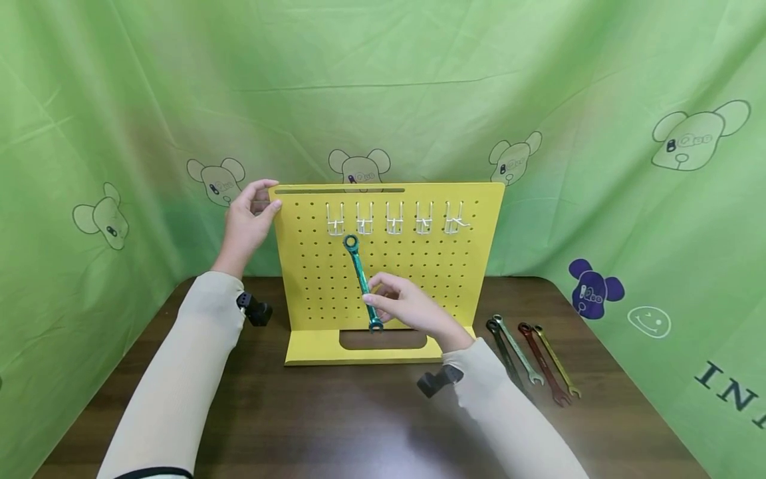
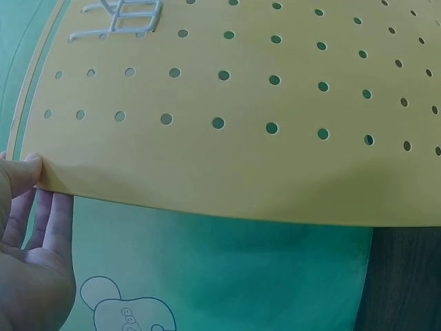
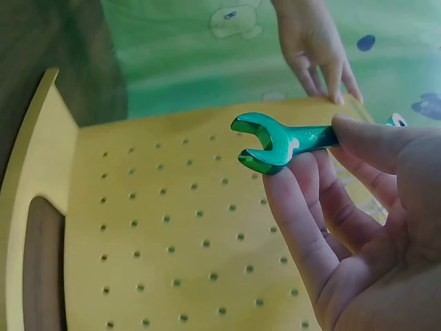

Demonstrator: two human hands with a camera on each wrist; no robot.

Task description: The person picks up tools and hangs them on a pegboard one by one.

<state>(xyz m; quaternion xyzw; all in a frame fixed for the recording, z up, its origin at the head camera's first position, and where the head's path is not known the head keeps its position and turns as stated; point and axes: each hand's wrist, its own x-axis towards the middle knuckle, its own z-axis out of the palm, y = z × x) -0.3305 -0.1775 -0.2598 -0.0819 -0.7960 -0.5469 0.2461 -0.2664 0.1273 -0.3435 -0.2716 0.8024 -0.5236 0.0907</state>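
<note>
A teal combination wrench (image 1: 359, 269) is pinched between the thumb and fingers of my right hand (image 1: 409, 306), in front of the upright yellow pegboard (image 1: 443, 279). Its ring end points up, just below the row of white wire hooks (image 1: 394, 219). In the right wrist view the wrench's open end (image 3: 275, 141) sticks out past the fingers, apart from the board. My left hand (image 1: 247, 223) grips the board's upper left corner, and the left wrist view shows the thumb (image 2: 24, 172) on the front face with fingers behind the edge.
Several more wrenches, including a red one (image 1: 543, 364) and a yellow one (image 1: 558, 362), lie on the dark wooden table (image 1: 335, 426) to the board's right. The board's base (image 1: 311, 349) has a long cutout. Green printed cloth (image 1: 419, 86) hangs behind and at both sides.
</note>
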